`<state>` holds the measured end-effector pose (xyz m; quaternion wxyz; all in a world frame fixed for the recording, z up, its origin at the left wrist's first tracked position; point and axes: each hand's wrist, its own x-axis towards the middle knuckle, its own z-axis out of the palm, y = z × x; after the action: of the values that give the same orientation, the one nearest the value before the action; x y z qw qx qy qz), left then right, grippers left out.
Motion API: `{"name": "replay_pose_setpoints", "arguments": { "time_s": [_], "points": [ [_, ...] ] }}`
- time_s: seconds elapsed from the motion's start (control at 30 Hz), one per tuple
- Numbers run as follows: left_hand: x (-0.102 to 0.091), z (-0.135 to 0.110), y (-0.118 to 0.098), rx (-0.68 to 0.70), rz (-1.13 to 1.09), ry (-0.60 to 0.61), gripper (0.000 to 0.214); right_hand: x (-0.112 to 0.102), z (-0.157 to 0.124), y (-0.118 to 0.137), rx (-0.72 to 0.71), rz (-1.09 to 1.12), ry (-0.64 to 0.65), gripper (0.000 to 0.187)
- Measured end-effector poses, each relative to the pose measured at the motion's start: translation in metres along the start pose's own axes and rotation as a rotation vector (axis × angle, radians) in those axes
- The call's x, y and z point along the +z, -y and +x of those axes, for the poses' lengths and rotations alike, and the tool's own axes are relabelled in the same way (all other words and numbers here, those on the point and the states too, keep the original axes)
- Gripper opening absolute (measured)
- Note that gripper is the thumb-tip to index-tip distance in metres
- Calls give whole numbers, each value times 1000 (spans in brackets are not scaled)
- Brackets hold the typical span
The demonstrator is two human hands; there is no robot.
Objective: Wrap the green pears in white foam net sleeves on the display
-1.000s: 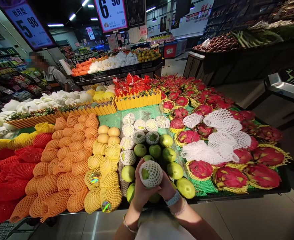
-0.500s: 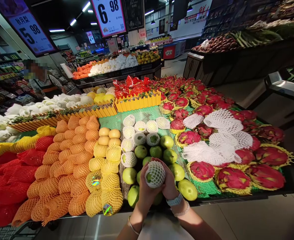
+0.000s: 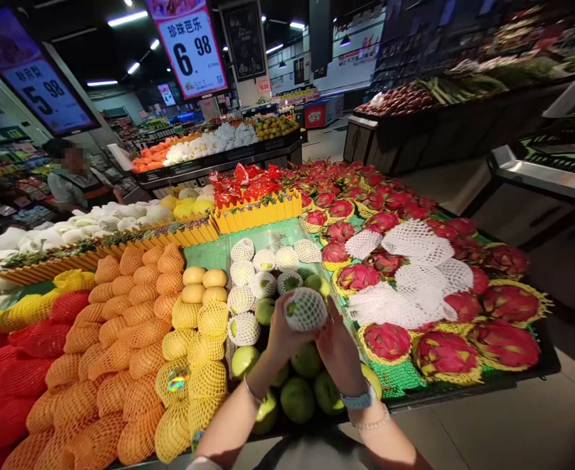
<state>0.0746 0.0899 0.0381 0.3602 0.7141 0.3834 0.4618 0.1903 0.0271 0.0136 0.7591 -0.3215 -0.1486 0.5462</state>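
Observation:
A green guava in a white foam net (image 3: 305, 309) is held up over the guava rows by my left hand (image 3: 283, 336), whose fingers wrap its left side and underside. Close by on the right, my right hand (image 3: 339, 349) has its fingers apart and stretched upward; whether its thumb touches the net I cannot tell. Bare green guavas (image 3: 297, 399) lie beneath my hands. Beyond and to the left sit several netted guavas (image 3: 242, 299) in white foam.
Dragon fruit (image 3: 448, 352) and loose white foam nets (image 3: 389, 303) lie on the right. To the left are yellow-netted fruit (image 3: 206, 385), orange-netted fruit (image 3: 140, 382) and red-netted fruit (image 3: 8, 378). A low yellow fence (image 3: 260, 212) crosses behind. A person (image 3: 72, 179) stands far left.
The netted guava has moved away from me, toward the foam-netted rows, in my left hand. My right hand has loosened from around it. The view has shifted a little.

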Motion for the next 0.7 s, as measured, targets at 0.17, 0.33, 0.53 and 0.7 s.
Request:
{"name": "replay_pose_setpoints", "arguments": {
  "time_s": [0.17,0.33,0.53,0.7],
  "points": [
    [0,132,-6,103,75,37,55,-28,-6,31,-38,83,-90,40],
    [30,244,14,75,457,28,64,-75,-28,53,-157,-30,-322,38],
    [65,301,50,-97,623,118,62,-159,-71,65,-202,-99,-641,50],
    [67,307,80,-169,674,276,44,-209,-107,65,-270,-52,-885,56]
  ]
}}
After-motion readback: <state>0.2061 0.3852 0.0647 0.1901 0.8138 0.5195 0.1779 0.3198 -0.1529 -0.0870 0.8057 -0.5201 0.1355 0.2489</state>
